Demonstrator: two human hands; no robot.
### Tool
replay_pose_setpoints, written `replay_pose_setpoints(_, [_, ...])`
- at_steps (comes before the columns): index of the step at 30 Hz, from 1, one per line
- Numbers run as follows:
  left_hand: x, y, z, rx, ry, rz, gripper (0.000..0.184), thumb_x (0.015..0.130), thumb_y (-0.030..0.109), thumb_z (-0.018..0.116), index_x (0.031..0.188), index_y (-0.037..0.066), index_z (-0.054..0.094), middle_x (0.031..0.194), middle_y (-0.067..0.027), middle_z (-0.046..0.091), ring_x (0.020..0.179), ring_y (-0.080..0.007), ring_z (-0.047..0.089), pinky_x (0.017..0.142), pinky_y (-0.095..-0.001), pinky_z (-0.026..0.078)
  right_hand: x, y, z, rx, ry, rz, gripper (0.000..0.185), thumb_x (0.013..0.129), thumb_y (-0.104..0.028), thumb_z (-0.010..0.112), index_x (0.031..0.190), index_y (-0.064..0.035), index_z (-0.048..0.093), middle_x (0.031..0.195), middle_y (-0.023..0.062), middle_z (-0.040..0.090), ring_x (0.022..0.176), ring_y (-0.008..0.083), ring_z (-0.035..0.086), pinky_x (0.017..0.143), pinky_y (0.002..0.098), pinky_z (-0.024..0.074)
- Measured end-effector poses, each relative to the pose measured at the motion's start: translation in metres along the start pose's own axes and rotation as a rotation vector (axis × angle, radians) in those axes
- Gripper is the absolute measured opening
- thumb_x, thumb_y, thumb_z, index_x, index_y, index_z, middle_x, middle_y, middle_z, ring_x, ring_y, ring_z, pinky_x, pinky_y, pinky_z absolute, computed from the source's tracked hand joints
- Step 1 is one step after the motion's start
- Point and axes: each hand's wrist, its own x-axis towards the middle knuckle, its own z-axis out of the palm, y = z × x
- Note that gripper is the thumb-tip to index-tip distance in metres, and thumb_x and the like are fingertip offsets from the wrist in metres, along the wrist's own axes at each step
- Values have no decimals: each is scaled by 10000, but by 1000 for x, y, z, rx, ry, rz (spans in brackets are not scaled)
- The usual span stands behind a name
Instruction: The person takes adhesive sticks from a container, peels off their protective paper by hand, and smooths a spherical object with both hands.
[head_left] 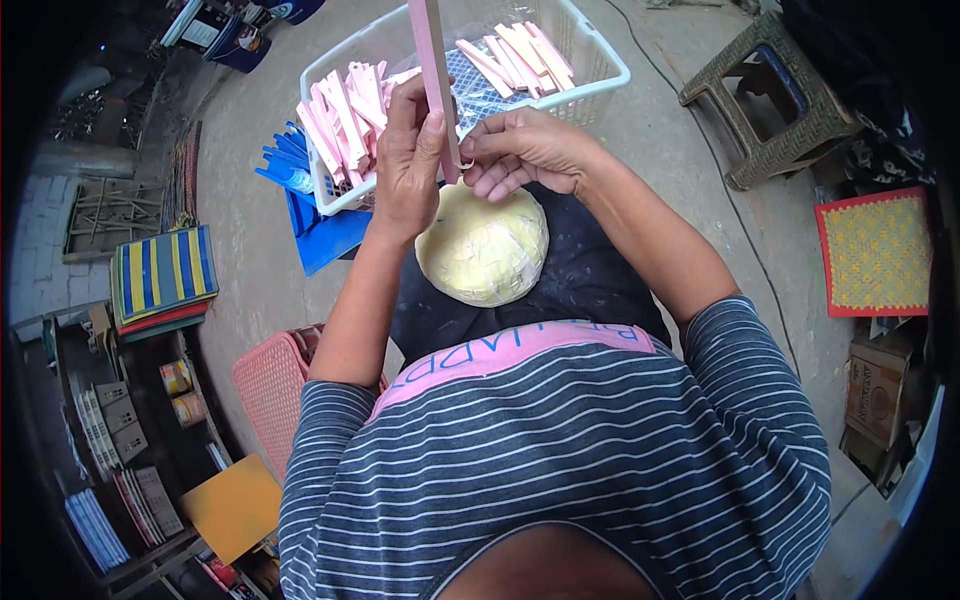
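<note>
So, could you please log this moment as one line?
left hand: holds pink strip; right hand: at lower end; lap: yellow bowl; ahead: white basket

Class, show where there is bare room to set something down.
Bare: floor between the white basket and patterned stool, crossed by a cable; another patch between the striped mats and blue plastic. Crowded: basket's left side, heaped with pink strips; the lap under the yellow bowl.
</note>
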Motion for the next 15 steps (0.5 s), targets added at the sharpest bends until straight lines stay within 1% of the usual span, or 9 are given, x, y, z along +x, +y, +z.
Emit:
replay_pose_setpoints(3, [-1, -4, 1, 37, 0, 15, 335, 990, 274, 418, 1210, 28, 473, 963, -63, 545, 828, -119, 487, 744, -268, 417, 2, 1, -3, 27, -3, 5, 203, 846, -176, 656, 943, -2, 621, 806, 114, 673, 628, 146, 674, 576, 225, 576])
replay_pose_setpoints(7, [-1, -5, 3, 73, 1, 48, 323, 993, 267, 420, 1207, 31, 471, 975, -69, 540, 853, -125, 488, 769, -276, 417, 2, 3, -3, 22, 2, -5, 184, 829, -134, 667, 941, 3, 616, 800, 103, 670, 628, 139, 672, 573, 226, 577])
replay_pose_setpoints(10, [-3, -5, 3, 75, -4, 31, 315, 993, 257, 424, 1210, 32, 468, 983, -73, 545, 855, -129, 494, 769, -280, 422, 1, 3, -2, -11, 24, -29, 184, 808, -94, 676, 945, 9, 610, 795, 87, 664, 617, 122, 658, 568, 220, 570])
replay_pose_setpoints(13, [-4, -6, 3, 105, -16, 25, 308, 994, 245, 424, 1216, 35, 463, 1007, -79, 554, 846, -130, 505, 750, -280, 431, 1, 4, -2, -52, 63, -77, 195, 789, -64, 680, 949, 17, 604, 792, 75, 658, 607, 104, 640, 559, 213, 560])
replay_pose_setpoints(15, [-6, -9, 2, 145, -38, 28, 304, 992, 233, 427, 1223, 37, 458, 994, -92, 567, 819, -134, 520, 728, -285, 442, 0, 4, 0, -107, 101, -96, 201, 782, -53, 680, 950, 22, 600, 793, 74, 656, 604, 96, 630, 555, 210, 553])
